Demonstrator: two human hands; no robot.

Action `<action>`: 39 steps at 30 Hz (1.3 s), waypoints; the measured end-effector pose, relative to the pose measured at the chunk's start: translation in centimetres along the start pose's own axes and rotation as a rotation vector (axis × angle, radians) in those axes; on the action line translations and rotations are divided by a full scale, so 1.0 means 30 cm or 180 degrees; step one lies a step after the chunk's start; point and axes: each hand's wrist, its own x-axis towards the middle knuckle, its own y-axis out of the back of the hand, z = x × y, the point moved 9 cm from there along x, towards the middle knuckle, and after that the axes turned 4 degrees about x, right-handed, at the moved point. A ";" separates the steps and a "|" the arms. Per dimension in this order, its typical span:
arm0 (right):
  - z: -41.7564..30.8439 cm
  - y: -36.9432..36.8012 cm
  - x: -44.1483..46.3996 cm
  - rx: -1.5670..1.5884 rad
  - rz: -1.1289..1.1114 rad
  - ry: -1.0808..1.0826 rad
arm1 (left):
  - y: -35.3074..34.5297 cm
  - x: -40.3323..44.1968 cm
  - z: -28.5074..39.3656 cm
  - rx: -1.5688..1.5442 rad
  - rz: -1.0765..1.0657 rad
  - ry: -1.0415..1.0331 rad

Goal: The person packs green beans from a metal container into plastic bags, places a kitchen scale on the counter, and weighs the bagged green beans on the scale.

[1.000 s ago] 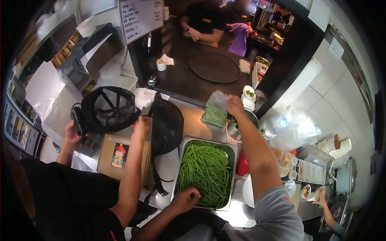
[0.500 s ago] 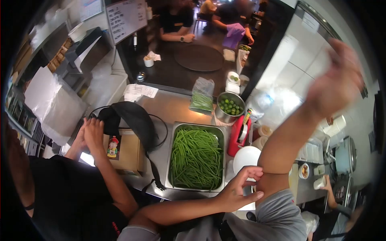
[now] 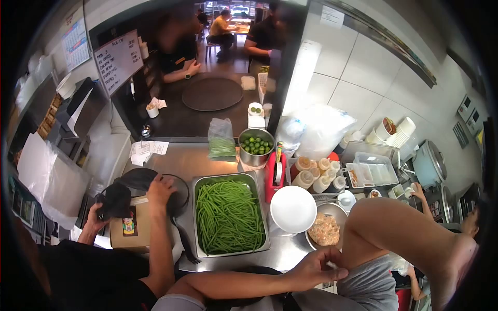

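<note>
My left hand is at my bent right arm, just above the grey sleeve. Its fingers curl toward the thumb, and what lies between them is too small to make out. My right hand hangs bent down at the right edge, with its fingers hidden. Nearest my left hand are a metal bowl of orange-white shredded food and a white round lid or plate. Left of these stands a steel pan full of green beans.
At left, a co-worker's hands handle a black strapped bag over a cardboard box. Behind the beans stand a pot of green limes, a red tape dispenser and sauce bottles. Another person's hand shows at right.
My right forearm has swung down from its raised position to the lower right. My left hand stays by that arm, fingers more curled. The co-worker's hands have moved apart, lifting part of the black bag.
</note>
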 end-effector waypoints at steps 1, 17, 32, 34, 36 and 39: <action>-0.006 -0.004 0.001 0.0002 -0.0001 0.0035 | 0.026 0.012 0.027 -0.0113 0.0318 -0.0317; 0.070 0.014 -0.155 0.0086 0.0459 -0.0216 | 0.137 0.023 0.011 -0.0413 0.0099 0.0105; 0.310 0.521 -1.896 -0.3005 -0.6084 -0.4589 | 0.829 -0.500 0.158 0.0889 0.3038 -0.0371; 0.297 0.550 -1.947 -0.2985 -0.5909 -0.4634 | 0.859 -0.572 0.139 0.0918 0.3209 -0.0453; 0.306 0.575 -1.990 -0.2978 -0.5756 -0.4656 | 0.894 -0.659 0.091 0.0843 0.3648 -0.0290; 0.337 0.565 -2.026 -0.2638 -0.5458 -0.4432 | 0.908 -0.732 0.026 0.0754 0.3912 -0.0300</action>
